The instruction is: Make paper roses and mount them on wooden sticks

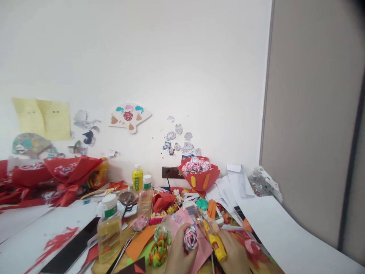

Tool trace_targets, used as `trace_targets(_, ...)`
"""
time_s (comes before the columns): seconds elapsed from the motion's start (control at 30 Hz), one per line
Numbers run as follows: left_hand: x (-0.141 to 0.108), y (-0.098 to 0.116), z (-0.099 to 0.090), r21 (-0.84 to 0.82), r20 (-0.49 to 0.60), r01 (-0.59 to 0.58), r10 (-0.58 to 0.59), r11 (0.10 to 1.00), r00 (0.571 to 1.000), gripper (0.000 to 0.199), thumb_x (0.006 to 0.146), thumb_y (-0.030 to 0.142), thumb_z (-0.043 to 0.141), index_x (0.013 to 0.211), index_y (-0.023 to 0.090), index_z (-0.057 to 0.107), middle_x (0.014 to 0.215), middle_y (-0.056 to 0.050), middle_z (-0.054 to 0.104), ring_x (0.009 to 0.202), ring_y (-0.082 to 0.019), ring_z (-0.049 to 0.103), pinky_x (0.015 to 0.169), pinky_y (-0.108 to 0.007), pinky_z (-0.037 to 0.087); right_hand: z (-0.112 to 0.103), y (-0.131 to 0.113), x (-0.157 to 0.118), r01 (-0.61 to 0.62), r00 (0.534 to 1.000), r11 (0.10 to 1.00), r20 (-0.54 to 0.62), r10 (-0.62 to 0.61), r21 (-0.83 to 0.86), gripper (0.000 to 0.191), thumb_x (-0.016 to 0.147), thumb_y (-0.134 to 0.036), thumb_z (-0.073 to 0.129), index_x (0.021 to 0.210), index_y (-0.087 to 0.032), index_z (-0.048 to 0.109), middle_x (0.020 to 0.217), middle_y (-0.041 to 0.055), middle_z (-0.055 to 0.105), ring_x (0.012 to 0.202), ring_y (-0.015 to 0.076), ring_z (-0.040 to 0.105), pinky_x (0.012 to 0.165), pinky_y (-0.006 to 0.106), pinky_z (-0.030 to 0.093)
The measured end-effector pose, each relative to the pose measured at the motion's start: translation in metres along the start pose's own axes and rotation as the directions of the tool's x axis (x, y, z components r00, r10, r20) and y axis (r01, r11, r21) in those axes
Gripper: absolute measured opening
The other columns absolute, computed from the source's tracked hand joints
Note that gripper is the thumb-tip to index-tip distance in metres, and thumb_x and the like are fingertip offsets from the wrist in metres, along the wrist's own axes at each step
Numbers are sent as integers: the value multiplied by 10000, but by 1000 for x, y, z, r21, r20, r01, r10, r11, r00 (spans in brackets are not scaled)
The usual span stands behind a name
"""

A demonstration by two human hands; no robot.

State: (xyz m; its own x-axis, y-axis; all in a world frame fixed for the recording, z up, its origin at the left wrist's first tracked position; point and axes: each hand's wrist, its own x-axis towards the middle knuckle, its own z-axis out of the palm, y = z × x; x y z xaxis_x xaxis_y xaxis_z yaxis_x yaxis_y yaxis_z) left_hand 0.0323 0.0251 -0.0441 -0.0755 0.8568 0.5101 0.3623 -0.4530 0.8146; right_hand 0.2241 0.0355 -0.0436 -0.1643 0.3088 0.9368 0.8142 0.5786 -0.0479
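Observation:
My left hand [181,253] is closed round a pink-and-white folded paper rose [190,238], which faces up between thumb and fingers. Just right of it, my right hand [233,251] is closed along a long yellow patterned tool [216,243]; its exact kind is unclear. Some fingers are hidden behind the tool. Beneath both hands lies a pink paper sheet [203,247]. A green-and-orange paper ball [158,252] rests left of my left hand, beside an orange paper strip [139,242].
A clear bottle of yellowish liquid [109,232] stands at left front, with a smaller one [145,198] behind. A red-wrapped bouquet [199,175] stands by the wall; more red bouquets [67,175] are at left. White paper sheets [273,228] cover the right side. A black flat panel [72,247] lies left.

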Motion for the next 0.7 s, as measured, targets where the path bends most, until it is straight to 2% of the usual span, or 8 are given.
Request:
trace_targets(0.2, 2, 1, -2, 3, 22, -17, 17, 1000, 1000, 445, 651, 231, 611, 1094, 188, 587, 1052, -105, 671, 970, -279, 626, 868, -384, 496, 3, -1, -1, 8, 999, 1000, 45, -8, 11, 215, 891, -215, 362, 814, -213, 563, 657, 27, 632, 553, 174, 609, 497, 251, 448)
trace_targets(0.53, -1, -4, 0, 48, 19, -71, 70, 996, 997, 435, 710, 233, 579, 1141, 182, 555, 1111, -112, 646, 1019, -282, 604, 885, -410, 476, 3, -3, -4, -65, 990, 998, 129, 61, 24, 215, 897, -219, 354, 796, -215, 543, 663, 15, 602, 578, 179, 583, 517, 258, 419)
trace_targets(0.7, -1, 3, -2, 55, 1, -64, 64, 996, 998, 440, 669, 256, 610, 1106, 208, 594, 1067, -103, 674, 990, -300, 619, 850, -411, 499, 2, -4, -2, -66, 992, 997, 109, 63, 27, 230, 913, -237, 346, 797, -218, 544, 664, 11, 604, 578, 175, 582, 521, 256, 413)
